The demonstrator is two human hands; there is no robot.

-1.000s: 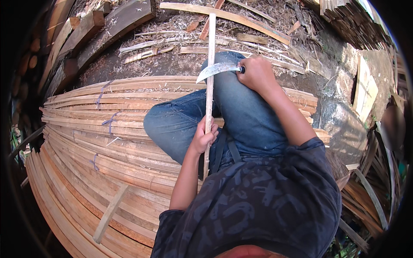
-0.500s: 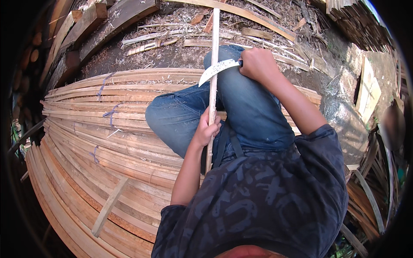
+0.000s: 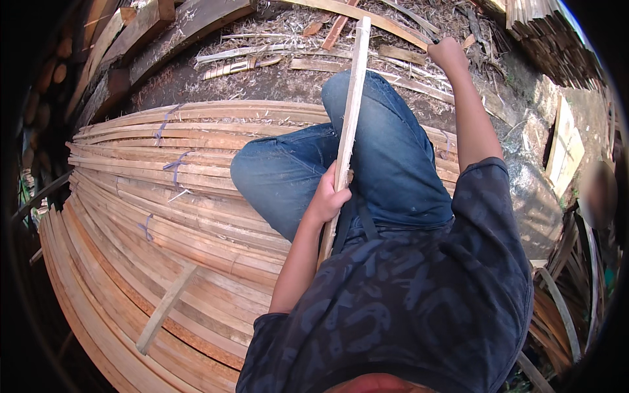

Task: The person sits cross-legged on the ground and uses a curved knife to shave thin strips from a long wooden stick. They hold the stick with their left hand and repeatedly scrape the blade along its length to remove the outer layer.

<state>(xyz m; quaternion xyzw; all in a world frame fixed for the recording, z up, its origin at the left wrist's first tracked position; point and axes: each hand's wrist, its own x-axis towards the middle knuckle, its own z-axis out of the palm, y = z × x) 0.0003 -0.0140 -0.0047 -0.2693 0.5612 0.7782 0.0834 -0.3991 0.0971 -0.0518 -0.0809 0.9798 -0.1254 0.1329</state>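
Observation:
My left hand (image 3: 329, 196) is wrapped round a long, narrow wooden strip (image 3: 354, 98) close to my waist. The strip tilts away from me, its far end leaning slightly right and passing over my bent knee. Out to the far right, my right hand (image 3: 449, 55) is closed on a knife by its dark handle (image 3: 434, 42), well apart from the strip. The knife's blade is hard to make out against the wood scraps behind it.
Bundles of long wooden strips (image 3: 190, 226), tied with purple cord (image 3: 175, 168), lie to my left and under my legs. Thick beams (image 3: 183, 46) rest at the far left. Shavings and offcuts (image 3: 255, 49) litter the ground ahead. More stacked strips (image 3: 550, 39) stand at the far right.
My right hand has swung the knife off the strip, forward and to the right. The strip's far end has tipped right, and my left hand has shifted slightly right with it.

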